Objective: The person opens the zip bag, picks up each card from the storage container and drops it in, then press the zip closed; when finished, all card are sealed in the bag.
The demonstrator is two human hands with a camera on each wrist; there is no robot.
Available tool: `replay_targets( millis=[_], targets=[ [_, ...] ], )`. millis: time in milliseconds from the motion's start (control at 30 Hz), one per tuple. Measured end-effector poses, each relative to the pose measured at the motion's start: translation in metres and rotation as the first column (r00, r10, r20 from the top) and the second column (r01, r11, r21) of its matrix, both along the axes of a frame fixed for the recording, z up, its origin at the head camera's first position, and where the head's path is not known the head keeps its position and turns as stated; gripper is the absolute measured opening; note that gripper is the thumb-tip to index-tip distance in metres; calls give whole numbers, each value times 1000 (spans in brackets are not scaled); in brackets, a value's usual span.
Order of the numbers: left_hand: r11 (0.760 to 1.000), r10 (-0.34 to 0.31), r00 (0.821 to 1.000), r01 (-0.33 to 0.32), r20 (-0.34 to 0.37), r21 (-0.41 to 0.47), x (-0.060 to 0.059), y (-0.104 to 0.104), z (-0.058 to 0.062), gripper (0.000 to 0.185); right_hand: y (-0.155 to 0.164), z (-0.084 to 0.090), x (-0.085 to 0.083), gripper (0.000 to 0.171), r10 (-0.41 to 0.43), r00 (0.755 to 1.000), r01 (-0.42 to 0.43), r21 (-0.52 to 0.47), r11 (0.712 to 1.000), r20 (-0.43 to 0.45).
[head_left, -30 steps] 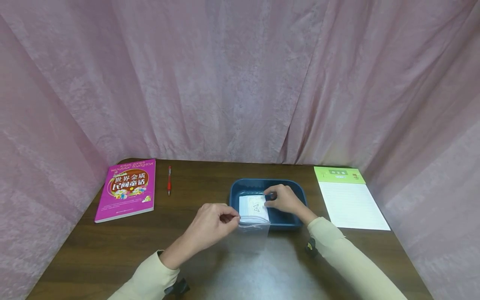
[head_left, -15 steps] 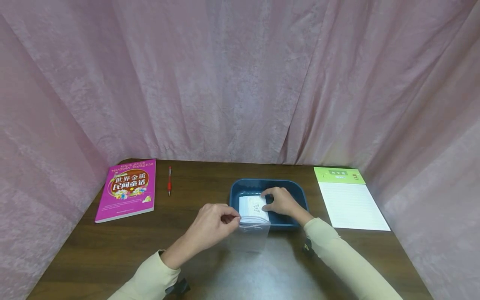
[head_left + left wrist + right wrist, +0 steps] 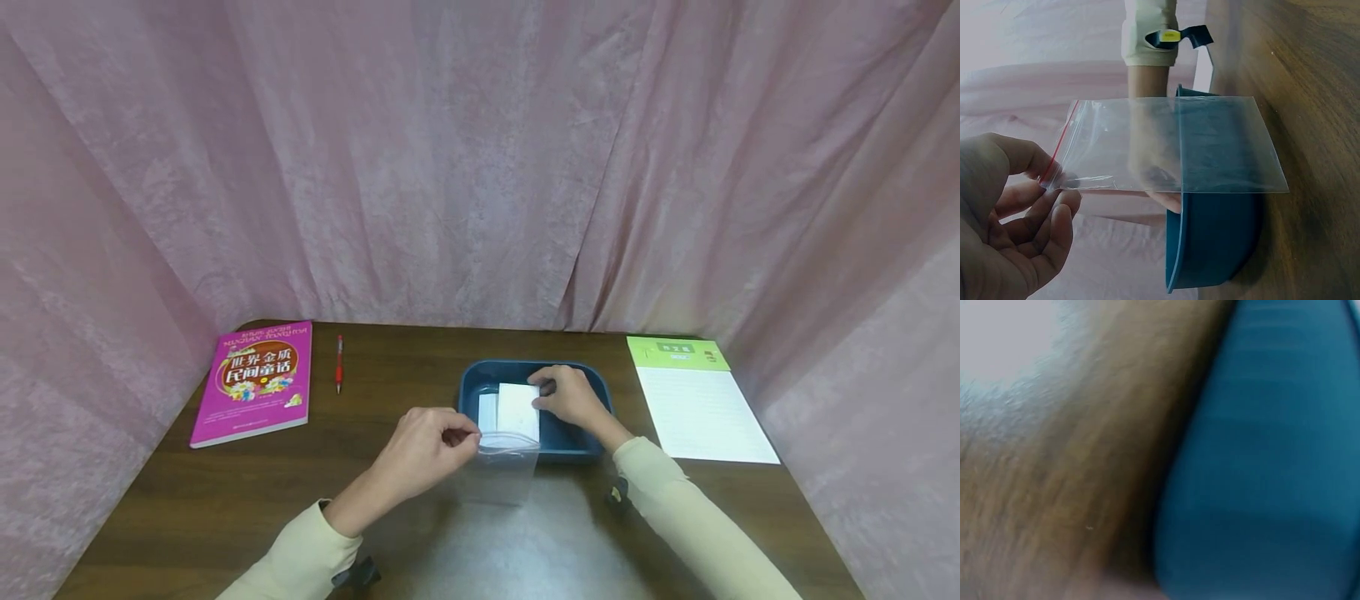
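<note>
My left hand pinches the top corner of a clear zip-lock bag, by the red line at its mouth. The bag hangs flat in front of a dark blue plastic tray, overlapping its near wall in the left wrist view. My right hand reaches into the tray and pinches the right edge of a white card between thumb and fingers. Another white card shows beside it on the left, lower in the tray. In the right wrist view only the tray's outer wall and the table show, blurred.
A pink book lies at the table's left, with a red pen beside it. On the right lies a writing pad with a green header. A pink curtain hangs behind the brown wooden table.
My right hand has come up slightly with a white card between its fingers. The card with the butterfly drawing no longer shows; a blank white face does. My left hand and the bag stay put.
</note>
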State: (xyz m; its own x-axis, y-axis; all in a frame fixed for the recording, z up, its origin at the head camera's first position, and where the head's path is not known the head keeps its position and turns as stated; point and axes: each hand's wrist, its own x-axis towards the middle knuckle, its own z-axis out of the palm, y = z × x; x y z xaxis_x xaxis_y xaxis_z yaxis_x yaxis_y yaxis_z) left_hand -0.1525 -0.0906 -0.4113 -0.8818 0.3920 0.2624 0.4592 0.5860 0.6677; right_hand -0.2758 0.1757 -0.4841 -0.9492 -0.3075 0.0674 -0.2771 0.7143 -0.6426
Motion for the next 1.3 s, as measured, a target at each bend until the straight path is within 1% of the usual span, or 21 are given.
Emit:
replay_targets(
  millis=[100,233,433,567,700,800,1033,1300],
  targets=[
    [1000,13,1000,-13,-1,-8,-1,1,-2,9,5,8,1,31,-6,1000,6,-64,998,4],
    [1000,26,1000,-26,-1,-8,-4,1,-4,9,12,17,7,29,1,1000,0,-114,994,6],
    [1000,29,1000,-29,6,-4,-6,1,-6,10,19,30,17,20,7,999,-12,-131,991,-37],
    [999,40,999,-40,1,2,-7,2,-6,10,23,42,25,17,-19,999,13,-147,989,-37],
    [999,46,999,-46,-5,7,-9,3,-7,10,27,56,33,17,-30,997,19,-144,989,-72],
    [999,47,999,-47,-2,-5,-10,4,-7,10,28,66,39,16,-30,993,14,-143,990,-111],
    [999,41,999,-40,0,-17,-11,5,-7,10,28,92,54,17,-20,985,-12,-186,983,-170],
    [999,46,999,-46,4,-26,-12,7,-8,10,26,119,73,18,-30,965,-28,-218,976,-260]
  ],
)
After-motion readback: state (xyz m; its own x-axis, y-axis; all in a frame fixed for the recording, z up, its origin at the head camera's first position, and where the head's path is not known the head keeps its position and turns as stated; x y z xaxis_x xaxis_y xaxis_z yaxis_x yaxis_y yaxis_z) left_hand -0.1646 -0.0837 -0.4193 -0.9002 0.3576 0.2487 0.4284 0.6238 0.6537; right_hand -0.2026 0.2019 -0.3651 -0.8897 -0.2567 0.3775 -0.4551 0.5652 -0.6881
